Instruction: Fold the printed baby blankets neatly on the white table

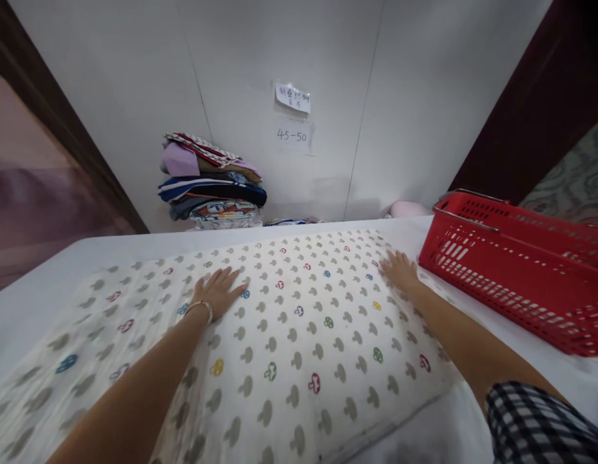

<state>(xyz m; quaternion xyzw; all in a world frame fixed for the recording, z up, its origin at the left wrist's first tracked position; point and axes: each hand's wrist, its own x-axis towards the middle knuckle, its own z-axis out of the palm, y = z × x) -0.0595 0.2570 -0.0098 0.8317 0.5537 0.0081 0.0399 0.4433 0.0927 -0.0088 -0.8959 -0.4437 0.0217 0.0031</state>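
Observation:
A white cloth (289, 335) printed with grey, red, blue, green and yellow mushrooms lies spread over the white table. My left hand (218, 295) rests flat on it, left of the middle, fingers spread and holding nothing; a bracelet circles that wrist. Near the cloth's right edge, toward its far corner, my right hand (399, 272) lies palm down with its fingers apart and nothing in them. The cloth looks mostly flat between the hands, with light wrinkles on the left. Its near right edge shows more than one layer.
A red plastic basket (511, 270) stands on the table at the right, close to my right forearm. Folded fabrics (212, 183) are stacked beyond the table's far edge, at the left. Paper notes (292, 98) hang on the wall (328, 58). Something pink (409, 209) shows behind the table.

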